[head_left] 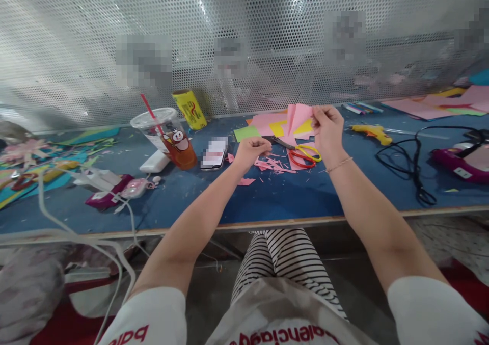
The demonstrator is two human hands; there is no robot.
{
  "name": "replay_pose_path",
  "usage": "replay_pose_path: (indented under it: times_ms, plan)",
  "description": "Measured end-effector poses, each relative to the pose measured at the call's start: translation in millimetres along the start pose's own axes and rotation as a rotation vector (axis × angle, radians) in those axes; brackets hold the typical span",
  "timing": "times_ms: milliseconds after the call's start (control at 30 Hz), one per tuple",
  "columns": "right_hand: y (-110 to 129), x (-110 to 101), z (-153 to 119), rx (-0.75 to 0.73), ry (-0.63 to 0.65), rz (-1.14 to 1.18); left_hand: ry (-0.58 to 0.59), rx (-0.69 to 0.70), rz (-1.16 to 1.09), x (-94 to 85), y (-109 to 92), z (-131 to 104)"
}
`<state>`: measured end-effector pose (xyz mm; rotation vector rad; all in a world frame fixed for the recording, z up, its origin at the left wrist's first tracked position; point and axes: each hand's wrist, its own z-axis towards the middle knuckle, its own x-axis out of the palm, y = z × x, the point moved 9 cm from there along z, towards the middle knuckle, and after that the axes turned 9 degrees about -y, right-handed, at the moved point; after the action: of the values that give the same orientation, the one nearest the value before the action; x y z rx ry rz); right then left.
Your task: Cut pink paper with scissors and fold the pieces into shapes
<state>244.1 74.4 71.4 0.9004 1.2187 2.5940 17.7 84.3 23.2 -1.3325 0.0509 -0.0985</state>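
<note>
My right hand (pixel 327 123) pinches a creased piece of pink paper (pixel 298 116) by its right edge, lifted above the table. Fingers curled together, my left hand (pixel 252 150) hovers over the table to the left; whether anything small is between its fingertips I cannot make out. Between and below the hands lie scissors (pixel 303 155) with red and yellow handles, their blades pointing to the left hand. Pink paper scraps (pixel 273 164) are scattered beneath. Behind them rest pink, yellow and green paper sheets (pixel 246 133).
A tilted cup of brown drink (pixel 183 151), a phone (pixel 214 153) and a yellow packet (pixel 190 109) stand left. Right are a yellow glue gun (pixel 372 134), black cable (pixel 416 171) and purple power strip (pixel 462 169). A perforated metal panel (pixel 267 44) rises behind the blue table (pixel 183 202).
</note>
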Motion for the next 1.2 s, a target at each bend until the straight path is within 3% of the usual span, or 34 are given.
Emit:
replay_pose_path:
  times_ms: [167, 333, 500, 700, 867, 1033, 1200]
  plan:
    - [-11.5, 16.8, -17.5, -0.015, 0.098, -0.111, -0.010, 0.005, -0.096, 3.3, -0.6, -1.5]
    - [-8.7, 32.5, -40.3, 0.018, 0.158, -0.264, 0.027, 0.087, -0.012, 10.6, -7.1, -6.2]
    - [-13.6, 38.3, -47.1, 0.127, 0.200, -0.236, 0.008, 0.016, 0.004, 9.4, -1.4, -6.6]
    - [-29.4, 53.4, -59.1, 0.191, 0.397, -0.261, 0.023, -0.014, -0.005, 10.2, -0.8, -7.3]
    - [-33.7, 47.5, -59.4, 0.217, 0.355, -0.306, 0.035, 0.017, 0.053, 10.8, -5.0, -7.2]
    - [-42.1, 44.4, -57.4, 0.345, 0.311, -0.130, 0.033, 0.069, 0.101, 10.1, -9.5, -6.0]
    - [-40.1, 42.6, -54.0, 0.251, 0.299, -0.227, 0.028, 0.126, 0.181, 8.2, -14.4, -6.2]
